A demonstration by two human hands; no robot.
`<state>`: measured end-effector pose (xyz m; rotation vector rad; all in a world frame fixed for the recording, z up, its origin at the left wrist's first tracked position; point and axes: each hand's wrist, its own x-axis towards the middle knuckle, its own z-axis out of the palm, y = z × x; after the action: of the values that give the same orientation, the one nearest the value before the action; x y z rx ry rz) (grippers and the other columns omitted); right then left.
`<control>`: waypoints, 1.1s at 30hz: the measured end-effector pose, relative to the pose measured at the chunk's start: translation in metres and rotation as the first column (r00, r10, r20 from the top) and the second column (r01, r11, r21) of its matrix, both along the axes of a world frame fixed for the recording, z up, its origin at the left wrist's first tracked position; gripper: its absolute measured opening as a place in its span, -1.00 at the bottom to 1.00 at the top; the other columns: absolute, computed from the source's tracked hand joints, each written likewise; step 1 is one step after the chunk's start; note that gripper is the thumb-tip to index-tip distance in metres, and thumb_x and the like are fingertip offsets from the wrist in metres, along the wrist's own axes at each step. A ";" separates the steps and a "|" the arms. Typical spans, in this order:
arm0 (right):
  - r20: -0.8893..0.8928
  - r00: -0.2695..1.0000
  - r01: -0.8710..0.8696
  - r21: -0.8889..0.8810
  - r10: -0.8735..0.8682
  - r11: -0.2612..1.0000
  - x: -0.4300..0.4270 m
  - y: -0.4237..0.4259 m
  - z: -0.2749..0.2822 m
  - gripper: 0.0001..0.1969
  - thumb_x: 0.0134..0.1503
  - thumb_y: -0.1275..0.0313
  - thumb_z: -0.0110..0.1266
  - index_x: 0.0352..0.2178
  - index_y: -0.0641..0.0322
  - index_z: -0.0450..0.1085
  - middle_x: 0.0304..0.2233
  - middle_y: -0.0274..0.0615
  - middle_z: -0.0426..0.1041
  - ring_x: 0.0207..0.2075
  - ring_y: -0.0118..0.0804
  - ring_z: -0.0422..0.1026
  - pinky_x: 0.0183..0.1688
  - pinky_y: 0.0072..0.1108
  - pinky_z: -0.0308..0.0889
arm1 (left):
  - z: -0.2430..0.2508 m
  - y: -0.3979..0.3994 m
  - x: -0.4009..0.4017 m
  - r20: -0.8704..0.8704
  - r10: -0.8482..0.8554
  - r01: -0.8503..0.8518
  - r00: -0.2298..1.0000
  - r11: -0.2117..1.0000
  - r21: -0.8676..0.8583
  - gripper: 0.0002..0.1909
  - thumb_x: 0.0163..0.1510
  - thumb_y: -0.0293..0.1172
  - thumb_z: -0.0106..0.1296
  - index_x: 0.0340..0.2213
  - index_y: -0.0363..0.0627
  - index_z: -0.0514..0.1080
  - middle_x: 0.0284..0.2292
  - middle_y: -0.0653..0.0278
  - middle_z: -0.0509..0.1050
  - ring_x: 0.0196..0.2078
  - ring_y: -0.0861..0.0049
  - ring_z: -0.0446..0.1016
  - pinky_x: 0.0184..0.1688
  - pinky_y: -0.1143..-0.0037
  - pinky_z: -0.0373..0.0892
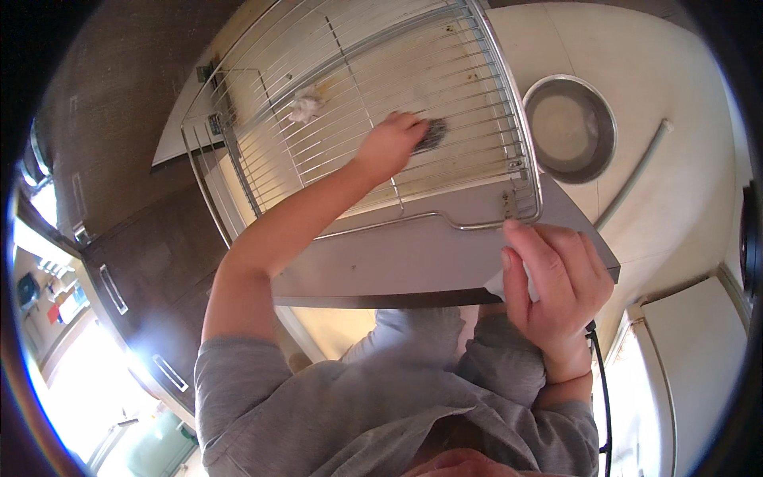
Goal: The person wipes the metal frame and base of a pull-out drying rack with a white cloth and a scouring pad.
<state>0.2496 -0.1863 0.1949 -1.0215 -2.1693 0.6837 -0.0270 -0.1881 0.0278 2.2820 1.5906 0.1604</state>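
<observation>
My left hand (393, 143) reaches over a chromed wire rack (533, 137) and is closed on a dark scouring pad (432, 135), which lies against the rack's wires. Beneath the wires is a pale, stained surface (369, 173) with brownish spots. A crumpled white wad (307, 105) shows among the wires, left of my left hand. My right hand (551, 280) is raised near the rack's lower right corner, thumb and forefinger close together. Something white (496, 285) shows behind and between its fingers; whether the hand holds it is unclear.
A round metal bowl (569, 128) with cloudy liquid stands right of the rack. Near it a grey hose (635, 173) runs along the pale floor. A grey panel (381, 256) with a dark edge lies before my knees. Dark cabinets (137, 250) stand left, a white appliance (697, 369) at lower right.
</observation>
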 end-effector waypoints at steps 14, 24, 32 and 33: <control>0.015 0.999 0.030 -0.013 -0.030 0.999 0.001 -0.002 0.000 -0.70 -0.18 0.50 0.18 -0.31 0.16 0.41 -0.50 -0.31 0.38 -0.61 -0.35 0.31 -0.57 -0.60 0.23 | 0.037 0.012 -0.015 0.098 0.252 -0.250 0.963 0.968 -0.027 -0.61 -0.14 -0.59 0.00 -0.19 -0.11 0.33 -0.17 0.16 0.30 -0.16 0.17 0.34 -0.15 0.37 0.36; 0.056 0.998 0.013 -0.015 -0.012 1.000 -0.002 0.000 0.002 -0.68 -0.18 0.46 0.18 -0.29 0.15 0.41 -0.49 -0.31 0.39 -0.60 -0.34 0.32 -0.57 -0.60 0.24 | -0.003 0.027 -0.006 -0.128 -0.072 0.079 0.989 0.996 0.051 -0.67 -0.14 -0.53 -0.06 -0.23 -0.24 0.34 -0.21 0.19 0.32 -0.15 0.23 0.31 -0.20 0.44 0.38; 0.039 0.998 0.053 -0.019 -0.053 0.998 -0.003 0.001 -0.001 -0.71 -0.16 0.47 0.16 -0.30 0.16 0.40 -0.48 -0.27 0.39 -0.56 -0.31 0.35 -0.55 -0.58 0.27 | -0.006 0.010 -0.033 -0.129 -0.047 0.067 0.991 0.986 0.154 -0.78 -0.20 -0.56 -0.07 -0.39 -0.24 0.38 -0.31 0.23 0.29 -0.21 0.29 0.31 -0.27 0.44 0.41; 0.049 0.998 0.034 -0.037 -0.032 0.999 -0.003 -0.001 0.000 -0.71 -0.16 0.47 0.15 -0.30 0.16 0.40 -0.48 -0.27 0.39 -0.56 -0.30 0.35 -0.54 -0.57 0.27 | 0.005 -0.003 -0.045 -0.194 -0.047 0.061 0.980 0.996 0.066 -0.78 -0.21 -0.55 -0.06 -0.40 -0.24 0.39 -0.31 0.24 0.29 -0.22 0.31 0.31 -0.26 0.45 0.40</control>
<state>0.2464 -0.1869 0.1946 -1.1013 -2.1832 0.6933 -0.0718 -0.1915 0.0328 2.4578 1.6377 -0.0186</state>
